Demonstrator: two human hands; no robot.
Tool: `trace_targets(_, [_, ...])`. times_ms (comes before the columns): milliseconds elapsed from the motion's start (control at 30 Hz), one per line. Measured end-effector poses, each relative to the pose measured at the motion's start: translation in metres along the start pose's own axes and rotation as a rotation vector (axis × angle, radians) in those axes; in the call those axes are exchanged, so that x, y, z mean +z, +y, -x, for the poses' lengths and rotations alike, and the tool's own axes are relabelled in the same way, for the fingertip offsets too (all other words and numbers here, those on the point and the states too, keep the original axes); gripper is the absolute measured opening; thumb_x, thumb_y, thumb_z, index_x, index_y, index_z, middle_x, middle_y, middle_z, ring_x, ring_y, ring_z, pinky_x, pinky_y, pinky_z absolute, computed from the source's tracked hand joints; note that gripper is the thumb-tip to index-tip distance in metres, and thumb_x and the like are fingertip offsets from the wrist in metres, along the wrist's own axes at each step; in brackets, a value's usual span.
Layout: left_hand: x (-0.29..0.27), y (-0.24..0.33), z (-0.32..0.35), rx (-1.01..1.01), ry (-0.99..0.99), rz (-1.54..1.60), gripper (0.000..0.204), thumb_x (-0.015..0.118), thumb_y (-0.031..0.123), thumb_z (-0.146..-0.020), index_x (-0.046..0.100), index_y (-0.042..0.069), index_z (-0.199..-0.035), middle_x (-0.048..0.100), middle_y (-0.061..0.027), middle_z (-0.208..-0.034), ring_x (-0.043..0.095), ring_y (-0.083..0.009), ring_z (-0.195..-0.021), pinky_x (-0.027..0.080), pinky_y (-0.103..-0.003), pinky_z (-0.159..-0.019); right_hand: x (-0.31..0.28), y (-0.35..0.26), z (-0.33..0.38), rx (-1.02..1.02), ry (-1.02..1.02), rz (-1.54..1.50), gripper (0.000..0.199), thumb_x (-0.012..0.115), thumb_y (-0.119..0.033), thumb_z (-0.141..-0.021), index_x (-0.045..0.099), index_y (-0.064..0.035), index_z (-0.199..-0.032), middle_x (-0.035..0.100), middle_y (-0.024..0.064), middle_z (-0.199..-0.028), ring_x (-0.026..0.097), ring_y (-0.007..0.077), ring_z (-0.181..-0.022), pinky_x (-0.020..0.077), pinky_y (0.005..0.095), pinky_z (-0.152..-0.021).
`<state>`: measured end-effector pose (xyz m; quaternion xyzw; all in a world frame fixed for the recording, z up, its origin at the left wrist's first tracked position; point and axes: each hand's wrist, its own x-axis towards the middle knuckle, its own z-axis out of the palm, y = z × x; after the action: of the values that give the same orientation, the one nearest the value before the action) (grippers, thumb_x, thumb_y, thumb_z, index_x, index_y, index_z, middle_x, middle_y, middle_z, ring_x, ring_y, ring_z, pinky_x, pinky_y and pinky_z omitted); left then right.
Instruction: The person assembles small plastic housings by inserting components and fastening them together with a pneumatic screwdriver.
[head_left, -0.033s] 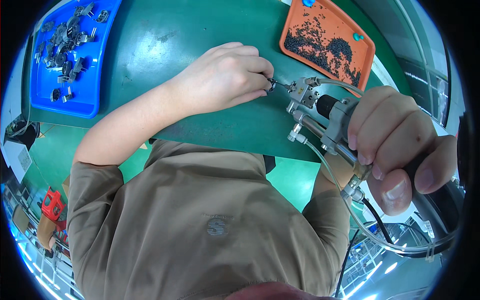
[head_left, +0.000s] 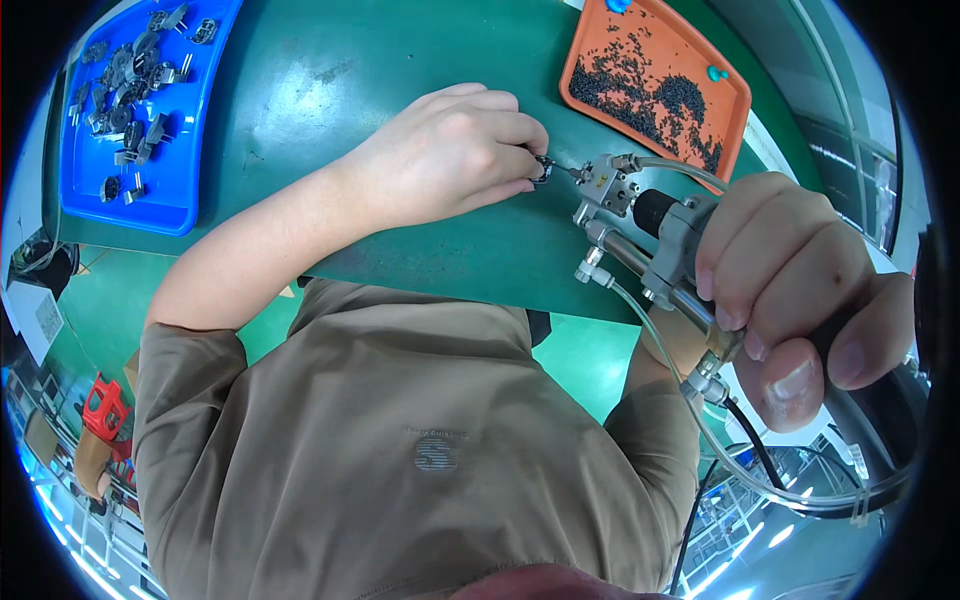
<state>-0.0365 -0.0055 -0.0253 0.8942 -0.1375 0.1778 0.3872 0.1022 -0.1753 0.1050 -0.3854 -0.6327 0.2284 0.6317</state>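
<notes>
My left hand point(head_left: 470, 150) is closed over the green work mat, pinching a small dark part point(head_left: 543, 169) between thumb and fingers. Most of that part is hidden by the fingers; it resembles the pieces in the blue tray. In my right hand point(head_left: 800, 285) is a pneumatic screwdriver point(head_left: 655, 225), fingers wrapped round its dark body. Its metal head carries air fittings and a clear hose. The thin driver tip point(head_left: 568, 170) points left and meets the small dark part, though the exact contact is too small to make out.
At the far left a blue tray point(head_left: 185, 215) holds several dark parts with metal prongs point(head_left: 125, 90). An orange tray point(head_left: 735, 135) with many tiny black screws point(head_left: 640, 100) lies at the far right, near the tool. A clear hose point(head_left: 740, 465) loops below my right hand.
</notes>
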Motion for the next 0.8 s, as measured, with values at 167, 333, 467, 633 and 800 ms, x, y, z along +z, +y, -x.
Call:
trace_targets(167, [-0.001, 0.0, -0.003, 0.038, -0.024, 0.012, 0.011, 0.078, 0.012, -0.082, 0.076, 0.003, -0.089, 0.07, -0.004, -0.104, 0.063, -0.0247, -0.089, 0.052, -0.04, -0.081, -0.018, -0.01, -0.021, 0.228, -0.115, -0.022, 0.023, 0.059, -0.004, -0.096, 0.042, -0.0151, -0.106, 0.049, 0.0021, -0.069, 0.049, 0.0165, -0.059, 0.0454, 0.035, -0.056])
trace_targets(333, [-0.005, 0.003, 0.0, 0.0, -0.022, 0.013, 0.01, 0.078, 0.013, -0.083, 0.077, 0.005, -0.088, 0.07, -0.0029, -0.103, 0.064, -0.0235, -0.089, 0.052, -0.039, -0.08, -0.012, -0.011, -0.017, 0.14, -0.041, -0.029, 0.027, 0.059, -0.001, -0.09, 0.043, -0.0127, -0.109, 0.053, 0.0044, -0.072, 0.052, 0.0172, -0.058, 0.0458, 0.0344, -0.054])
trace_targets(467, [-0.004, 0.005, 0.001, 0.008, -0.008, 0.011, 0.01, 0.078, 0.011, -0.081, 0.077, 0.005, -0.089, 0.071, -0.0019, -0.103, 0.064, -0.0229, -0.089, 0.053, -0.038, -0.08, -0.045, -0.045, -0.013, 0.073, -0.149, -0.075, 0.031, 0.062, -0.013, -0.095, 0.051, -0.0186, -0.124, 0.057, -0.0038, -0.076, 0.056, 0.0109, -0.066, 0.0463, 0.0266, -0.061])
trace_targets(633, [-0.003, 0.0, -0.001, 0.004, -0.015, 0.01, 0.012, 0.077, 0.008, -0.078, 0.078, 0.005, -0.09, 0.071, -0.0018, -0.103, 0.064, -0.023, -0.089, 0.053, -0.039, -0.08, -0.046, -0.045, -0.011, 0.16, -0.083, -0.039, 0.028, 0.061, -0.019, -0.102, 0.051, -0.0204, -0.128, 0.056, -0.0051, -0.078, 0.055, 0.0103, -0.068, 0.0434, 0.0278, -0.063])
trace_targets(800, [-0.002, -0.003, -0.001, 0.023, 0.002, 0.008, 0.012, 0.077, 0.01, -0.08, 0.077, 0.005, -0.091, 0.072, -0.0021, -0.103, 0.065, -0.0233, -0.091, 0.053, -0.039, -0.08, -0.045, -0.032, -0.01, 0.157, -0.095, -0.105, 0.023, 0.062, -0.019, -0.102, 0.05, -0.0202, -0.122, 0.056, -0.0044, -0.077, 0.055, 0.011, -0.067, 0.0435, 0.0284, -0.063])
